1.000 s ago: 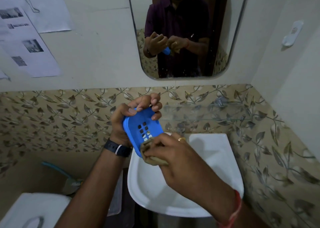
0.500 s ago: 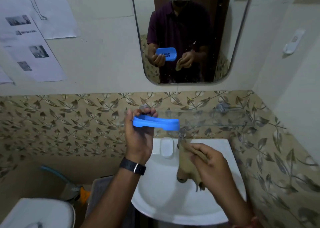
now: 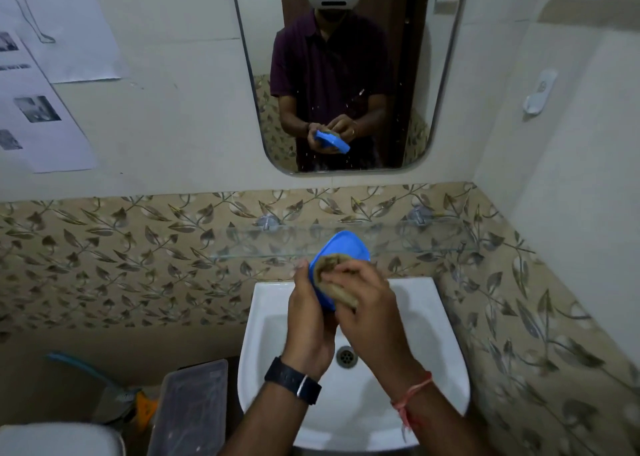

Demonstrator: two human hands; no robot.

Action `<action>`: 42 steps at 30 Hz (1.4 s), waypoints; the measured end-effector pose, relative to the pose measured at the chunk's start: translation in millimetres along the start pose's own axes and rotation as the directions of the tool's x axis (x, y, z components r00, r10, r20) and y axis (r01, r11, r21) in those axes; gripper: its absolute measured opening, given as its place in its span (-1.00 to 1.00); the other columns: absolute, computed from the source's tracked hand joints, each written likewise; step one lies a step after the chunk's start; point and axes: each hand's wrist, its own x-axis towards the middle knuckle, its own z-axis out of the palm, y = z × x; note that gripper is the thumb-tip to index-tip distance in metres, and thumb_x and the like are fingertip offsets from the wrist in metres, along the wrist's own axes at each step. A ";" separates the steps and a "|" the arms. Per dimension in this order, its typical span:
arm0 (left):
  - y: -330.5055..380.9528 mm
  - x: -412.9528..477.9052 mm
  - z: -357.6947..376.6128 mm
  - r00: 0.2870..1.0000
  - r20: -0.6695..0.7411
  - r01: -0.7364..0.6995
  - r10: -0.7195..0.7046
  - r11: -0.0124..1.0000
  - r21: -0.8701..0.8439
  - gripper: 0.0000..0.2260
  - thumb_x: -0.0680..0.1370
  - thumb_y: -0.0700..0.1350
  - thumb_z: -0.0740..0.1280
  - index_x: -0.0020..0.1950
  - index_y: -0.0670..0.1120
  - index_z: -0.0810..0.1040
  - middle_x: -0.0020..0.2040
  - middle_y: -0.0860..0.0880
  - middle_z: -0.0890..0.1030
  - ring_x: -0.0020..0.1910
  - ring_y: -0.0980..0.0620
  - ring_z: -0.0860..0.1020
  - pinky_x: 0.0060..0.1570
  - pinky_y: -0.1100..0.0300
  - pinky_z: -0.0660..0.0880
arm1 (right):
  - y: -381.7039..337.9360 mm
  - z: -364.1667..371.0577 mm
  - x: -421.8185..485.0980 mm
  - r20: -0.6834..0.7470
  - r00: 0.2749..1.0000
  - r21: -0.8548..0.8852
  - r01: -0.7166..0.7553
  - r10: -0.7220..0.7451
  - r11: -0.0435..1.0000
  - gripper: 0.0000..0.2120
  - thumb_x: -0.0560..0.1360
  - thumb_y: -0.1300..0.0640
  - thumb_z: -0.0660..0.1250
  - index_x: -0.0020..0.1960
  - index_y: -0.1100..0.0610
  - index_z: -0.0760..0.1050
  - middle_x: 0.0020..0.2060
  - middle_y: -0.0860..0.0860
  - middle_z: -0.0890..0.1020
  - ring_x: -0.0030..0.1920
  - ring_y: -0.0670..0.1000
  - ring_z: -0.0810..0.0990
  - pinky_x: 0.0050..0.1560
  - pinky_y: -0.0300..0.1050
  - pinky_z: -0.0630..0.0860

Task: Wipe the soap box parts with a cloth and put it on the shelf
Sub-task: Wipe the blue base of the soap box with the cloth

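Note:
A blue plastic soap box part (image 3: 344,247) is tilted upright above the white sink (image 3: 436,317). My left hand (image 3: 308,324) grips it from the left and below. My right hand (image 3: 367,303) presses a brownish cloth (image 3: 334,270) against its inner face. The lower half of the blue part is hidden behind my hands and the cloth. A glass shelf (image 3: 415,240) runs along the leaf-patterned tiles just behind the blue part. The mirror (image 3: 346,74) reflects both hands with the blue part.
The sink drain (image 3: 346,356) lies below my wrists. A grey plastic bin (image 3: 190,407) stands left of the sink, with a toilet lid (image 3: 59,440) at the bottom left. Papers (image 3: 41,109) hang on the left wall. A white wall hook (image 3: 538,91) is on the right wall.
The blue part was held flat at shelf height with the cloth hanging lower right. My left hand has tilted it upright, and my right hand has brought the cloth onto it.

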 end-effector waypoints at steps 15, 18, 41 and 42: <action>0.6 8.3 -16.7 0.997 0.051 0.054 -0.056 0.998 0.038 -0.46 0.65 0.23 0.18 0.32 -0.18 0.61 0.21 -0.25 0.68 0.15 -0.17 0.69 -0.06 0.04 0.68 | 7.2 -4.3 7.9 0.237 0.971 0.000 0.015 -0.015 1.000 -0.63 0.36 0.36 0.34 0.06 0.06 0.71 0.05 -0.04 0.66 0.07 -0.03 0.61 0.19 -0.11 0.53; 2.5 11.8 -25.4 0.998 0.036 0.043 -0.044 0.999 0.031 -0.46 0.64 0.23 0.22 0.30 -0.20 0.62 0.19 -0.28 0.69 0.16 -0.20 0.69 -0.02 0.01 0.69 | 17.9 -12.8 -4.0 0.358 0.933 0.037 0.021 -0.032 0.999 -0.69 0.38 0.33 0.40 0.00 0.01 0.72 0.00 -0.08 0.66 0.06 -0.08 0.63 0.16 -0.14 0.54; 0.9 13.1 -27.2 0.976 0.216 -0.007 -0.019 0.993 0.119 -0.54 0.62 0.18 0.30 0.31 -0.15 0.62 0.25 -0.22 0.67 0.20 -0.21 0.65 0.15 -0.08 0.63 | 29.5 -4.5 4.6 0.018 0.986 0.033 -0.169 0.169 0.985 -0.73 0.43 0.37 0.42 0.06 0.13 0.70 -0.01 0.02 0.66 -0.01 -0.04 0.64 0.07 -0.22 0.55; 3.9 15.8 -27.5 0.979 0.204 -0.042 0.014 0.990 0.131 -0.52 0.57 0.18 0.37 0.24 -0.21 0.63 0.19 -0.20 0.68 0.13 -0.18 0.66 0.09 -0.06 0.63 | 27.7 -1.8 -6.5 0.110 0.981 0.069 -0.165 0.157 0.984 -0.77 0.43 0.28 0.42 0.04 0.08 0.71 -0.04 0.00 0.67 -0.04 -0.10 0.64 0.04 -0.27 0.55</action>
